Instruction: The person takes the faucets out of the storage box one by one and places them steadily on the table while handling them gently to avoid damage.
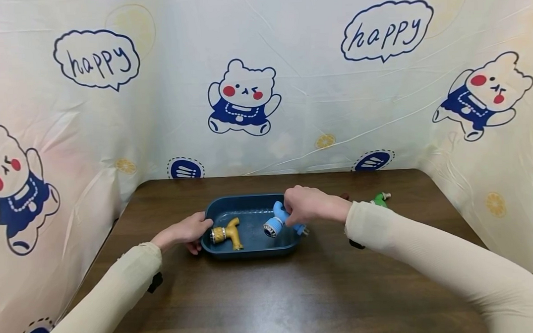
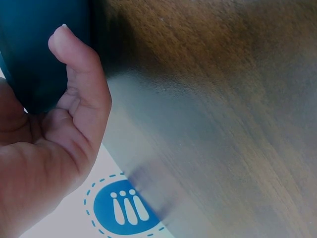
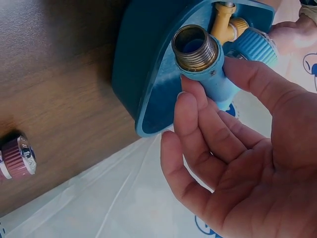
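My right hand (image 1: 307, 204) holds a light blue water tap (image 1: 275, 224) over the right end of a dark blue tray (image 1: 252, 254). In the right wrist view, thumb and fingers pinch its body, and the metal threaded end (image 3: 197, 53) faces the camera. Inside the tray, toward the left, lies a yellow tap (image 1: 231, 233). My left hand (image 1: 190, 230) grips the tray's left end, thumb at the rim. The left wrist view shows curled fingers (image 2: 81, 64) against the tray's outer wall.
To the right of the tray, a green tap (image 1: 380, 199) lies on the brown wooden table (image 1: 254, 301), partly behind my right forearm. A dark red ribbed knob (image 3: 19, 157) shows on the table in the right wrist view. Printed cloth hangs around the table.
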The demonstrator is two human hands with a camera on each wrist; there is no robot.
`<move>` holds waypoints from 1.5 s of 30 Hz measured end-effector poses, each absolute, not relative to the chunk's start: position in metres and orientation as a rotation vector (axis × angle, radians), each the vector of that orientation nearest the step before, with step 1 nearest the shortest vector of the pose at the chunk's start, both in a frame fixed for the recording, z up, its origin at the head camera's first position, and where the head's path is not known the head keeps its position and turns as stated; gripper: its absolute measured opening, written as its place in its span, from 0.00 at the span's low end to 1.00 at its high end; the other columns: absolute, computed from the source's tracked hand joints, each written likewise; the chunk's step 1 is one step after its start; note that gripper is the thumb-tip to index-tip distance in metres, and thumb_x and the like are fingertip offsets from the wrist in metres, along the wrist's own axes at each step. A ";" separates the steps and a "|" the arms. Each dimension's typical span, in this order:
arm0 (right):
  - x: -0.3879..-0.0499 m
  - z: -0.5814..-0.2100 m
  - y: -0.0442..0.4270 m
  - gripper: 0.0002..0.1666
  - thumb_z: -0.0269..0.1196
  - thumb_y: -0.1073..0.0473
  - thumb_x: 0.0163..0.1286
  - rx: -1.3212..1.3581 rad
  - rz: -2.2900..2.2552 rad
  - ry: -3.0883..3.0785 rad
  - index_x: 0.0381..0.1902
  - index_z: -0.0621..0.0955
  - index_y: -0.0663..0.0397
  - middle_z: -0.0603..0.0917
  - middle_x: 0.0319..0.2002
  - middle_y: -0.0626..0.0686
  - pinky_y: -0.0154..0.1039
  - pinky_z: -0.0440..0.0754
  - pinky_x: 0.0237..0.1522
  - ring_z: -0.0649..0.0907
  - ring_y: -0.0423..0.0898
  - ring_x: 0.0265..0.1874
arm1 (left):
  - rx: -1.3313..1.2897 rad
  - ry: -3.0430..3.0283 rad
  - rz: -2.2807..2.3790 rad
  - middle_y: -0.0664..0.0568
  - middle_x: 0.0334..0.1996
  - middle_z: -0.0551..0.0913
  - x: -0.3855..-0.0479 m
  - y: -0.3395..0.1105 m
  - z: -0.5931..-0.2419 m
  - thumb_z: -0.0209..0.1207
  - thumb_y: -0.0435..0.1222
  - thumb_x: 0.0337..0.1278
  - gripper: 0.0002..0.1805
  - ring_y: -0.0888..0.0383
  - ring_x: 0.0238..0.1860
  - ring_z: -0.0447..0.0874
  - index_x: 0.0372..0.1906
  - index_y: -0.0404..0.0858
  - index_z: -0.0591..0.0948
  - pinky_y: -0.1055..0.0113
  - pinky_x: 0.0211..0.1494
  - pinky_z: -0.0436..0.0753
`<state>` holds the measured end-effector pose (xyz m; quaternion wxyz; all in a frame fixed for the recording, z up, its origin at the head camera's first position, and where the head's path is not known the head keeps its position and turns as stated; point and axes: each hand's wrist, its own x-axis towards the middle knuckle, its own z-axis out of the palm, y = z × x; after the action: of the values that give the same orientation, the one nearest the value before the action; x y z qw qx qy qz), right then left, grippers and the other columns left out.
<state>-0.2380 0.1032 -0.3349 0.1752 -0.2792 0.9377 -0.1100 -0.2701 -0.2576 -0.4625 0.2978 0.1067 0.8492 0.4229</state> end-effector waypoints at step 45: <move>-0.224 -0.341 0.138 0.11 0.72 0.57 0.70 -0.710 -0.458 2.670 0.26 0.86 0.51 0.80 0.19 0.47 0.33 0.75 0.18 0.78 0.43 0.19 | 0.223 2.198 1.160 0.37 0.27 0.83 -0.307 -0.284 -0.517 0.46 0.45 0.82 0.22 0.45 0.20 0.85 0.66 0.34 0.67 0.48 0.24 0.90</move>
<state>-0.2244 0.1381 -0.3410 0.1698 -0.2498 0.9396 -0.1612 -0.3071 -0.2835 -0.5170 0.3175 0.0849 0.8352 0.4409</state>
